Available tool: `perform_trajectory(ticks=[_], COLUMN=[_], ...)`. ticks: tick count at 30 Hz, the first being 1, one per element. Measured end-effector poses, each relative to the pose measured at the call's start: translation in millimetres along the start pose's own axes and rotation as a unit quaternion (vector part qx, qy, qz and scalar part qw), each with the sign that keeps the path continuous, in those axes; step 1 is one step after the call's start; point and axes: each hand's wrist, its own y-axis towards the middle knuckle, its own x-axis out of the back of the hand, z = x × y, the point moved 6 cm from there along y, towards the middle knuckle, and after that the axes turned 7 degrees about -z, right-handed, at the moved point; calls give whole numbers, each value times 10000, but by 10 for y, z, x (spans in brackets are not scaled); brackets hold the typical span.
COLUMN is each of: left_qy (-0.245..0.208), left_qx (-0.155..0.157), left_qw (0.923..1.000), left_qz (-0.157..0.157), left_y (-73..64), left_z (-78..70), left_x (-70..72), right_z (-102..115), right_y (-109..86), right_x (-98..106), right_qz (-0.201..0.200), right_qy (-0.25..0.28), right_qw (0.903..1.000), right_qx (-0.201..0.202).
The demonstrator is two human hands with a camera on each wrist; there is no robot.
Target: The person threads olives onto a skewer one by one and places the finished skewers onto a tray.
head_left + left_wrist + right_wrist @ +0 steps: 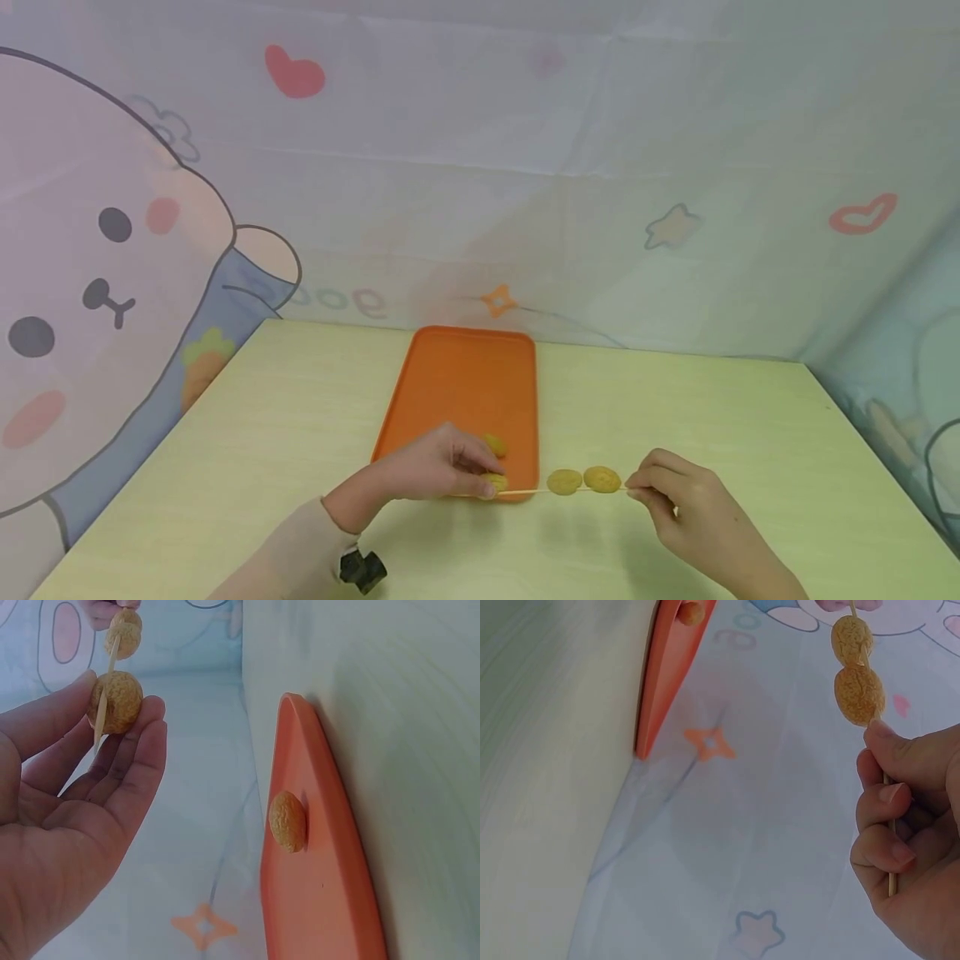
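Note:
My right hand [693, 504] grips the lower part of a thin wooden skewer [529, 492], fingers curled round it in the right wrist view. Two yellow-brown, wrinkled balls, perhaps fried dough or fish balls, sit on the stick: one ball [859, 695] just above my right thumb, another ball [852, 640] touching it. Near the stick's pointed end, my left hand [435, 465] pinches a third wrinkled ball [118, 703] between thumb and fingers. The skewer's tip [97, 739] shows past this ball; whether it runs through the ball or along its side I cannot tell.
An orange tray [472, 375] lies on the pale wooden table [645, 408], partly behind my left hand. One more wrinkled ball [288, 821] rests in it near the close end. A printed cloth [465, 167] hangs behind the table's far edge.

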Motion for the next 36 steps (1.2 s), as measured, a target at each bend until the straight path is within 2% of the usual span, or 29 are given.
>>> perform_trajectory(ticks=[36], left_qy=[104], left_qx=[-217], left_qw=[9996], left_qz=[117], left_y=[101], left_z=[-97], left_x=[-89], right_z=[30], right_y=[-10], right_x=[-64], right_qz=[-135], right_qy=[-38], right_qw=[9999], right_qx=[75])
